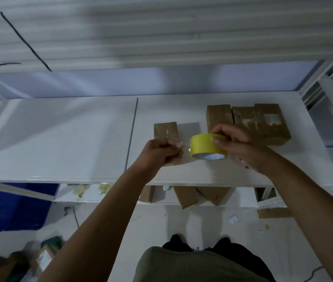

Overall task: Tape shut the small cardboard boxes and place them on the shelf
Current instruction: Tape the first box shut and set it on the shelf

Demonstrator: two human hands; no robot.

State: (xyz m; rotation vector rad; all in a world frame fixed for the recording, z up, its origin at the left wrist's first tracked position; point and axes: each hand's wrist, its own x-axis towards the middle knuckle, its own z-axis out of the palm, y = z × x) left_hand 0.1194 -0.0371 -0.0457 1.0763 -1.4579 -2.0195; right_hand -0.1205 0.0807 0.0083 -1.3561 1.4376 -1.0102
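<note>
A small cardboard box lies on the white shelf, partly hidden behind my left hand. My right hand grips a yellow roll of tape just right of that box. The fingers of my left hand pinch the clear free end of the tape, a short way off the roll. Three more cardboard boxes stand side by side at the shelf's back right, behind my right hand.
A lower shelf holds several more cardboard boxes. Bits of tape and scraps lie on the white floor, with boxes at the lower left and a blue mat at the left. A white frame bounds the shelf's right end.
</note>
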